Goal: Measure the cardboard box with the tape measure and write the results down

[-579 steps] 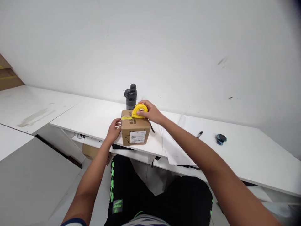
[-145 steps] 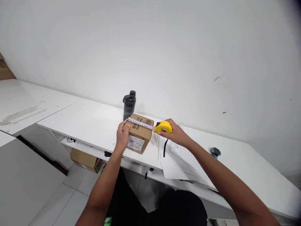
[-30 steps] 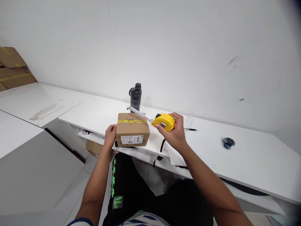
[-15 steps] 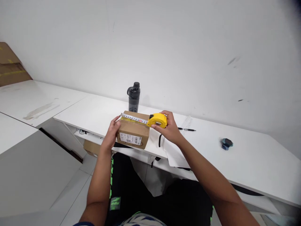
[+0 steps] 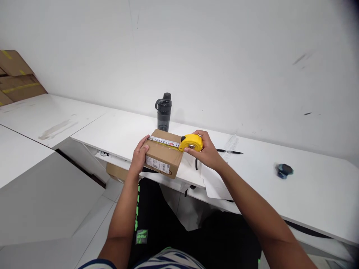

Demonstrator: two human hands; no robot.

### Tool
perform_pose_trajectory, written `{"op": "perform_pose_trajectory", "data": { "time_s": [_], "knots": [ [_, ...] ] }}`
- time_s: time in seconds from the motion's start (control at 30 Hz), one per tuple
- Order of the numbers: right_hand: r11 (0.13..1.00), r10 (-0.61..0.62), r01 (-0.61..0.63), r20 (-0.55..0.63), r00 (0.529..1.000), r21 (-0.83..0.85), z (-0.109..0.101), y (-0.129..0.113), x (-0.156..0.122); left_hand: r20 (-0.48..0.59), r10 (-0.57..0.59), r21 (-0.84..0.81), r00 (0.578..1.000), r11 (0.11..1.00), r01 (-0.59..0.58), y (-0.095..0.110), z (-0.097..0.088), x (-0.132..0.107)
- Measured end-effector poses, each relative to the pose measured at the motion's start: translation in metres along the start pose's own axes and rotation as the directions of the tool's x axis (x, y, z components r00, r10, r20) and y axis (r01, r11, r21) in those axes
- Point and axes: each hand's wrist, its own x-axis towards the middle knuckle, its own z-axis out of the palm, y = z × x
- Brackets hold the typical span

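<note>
A small brown cardboard box (image 5: 163,153) with a white printed label on its near side is at the desk's front edge. My left hand (image 5: 138,157) grips its left side, fingertips near the end of the drawn-out tape blade. My right hand (image 5: 208,152) is closed around a yellow tape measure (image 5: 193,142) at the box's right edge. The white numbered blade (image 5: 165,142) lies across the top of the box from left to right, next to a strip of yellowish packing tape. The palm side of my right hand is hidden.
Behind the box stands a dark shaker bottle (image 5: 164,114). To the right are a black pen (image 5: 230,151), white paper (image 5: 215,183) and a small dark blue object (image 5: 284,170) on the white desk (image 5: 258,186). Large cartons (image 5: 22,87) sit at the far left, against the wall.
The box has tipped so that more of its top and less of its label shows. Both hands keep their hold. The whole view has shifted slightly.
</note>
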Motion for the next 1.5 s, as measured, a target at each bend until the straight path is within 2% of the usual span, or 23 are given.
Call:
{"op": "perform_pose_trajectory", "data": {
  "time_s": [0.13, 0.43, 0.67, 0.87, 1.1, 1.5],
  "knots": [
    [0.997, -0.027, 0.027, 0.004, 1.0, -0.073, -0.001, -0.001, -0.005, -0.025, 0.022, 0.03, 0.999, 0.999, -0.022, 0.004, 0.004, 0.0],
    [0.983, -0.057, 0.05, -0.031, 0.998, -0.175, -0.006, 0.001, -0.017, -0.049, -0.006, 0.027, 0.999, 1.0, 0.007, 0.008, 0.008, -0.001],
    [0.987, -0.069, 0.06, -0.058, 0.996, -0.15, -0.011, 0.005, -0.028, -0.051, -0.01, 0.023, 0.999, 1.0, 0.011, 0.008, 0.009, 0.0],
    [0.981, -0.081, 0.068, -0.069, 0.994, -0.183, -0.009, 0.007, -0.028, -0.053, 0.001, 0.015, 0.999, 1.0, 0.0, 0.009, 0.01, -0.002],
    [0.982, -0.091, 0.076, -0.08, 0.993, -0.176, -0.006, 0.008, -0.027, -0.101, -0.001, -0.043, 0.995, 0.999, -0.004, 0.008, 0.014, -0.003],
    [0.979, -0.091, 0.074, -0.081, 0.993, -0.189, -0.005, 0.007, -0.026, -0.086, -0.005, -0.066, 0.996, 0.998, -0.001, 0.004, 0.012, -0.002]
  ]
}}
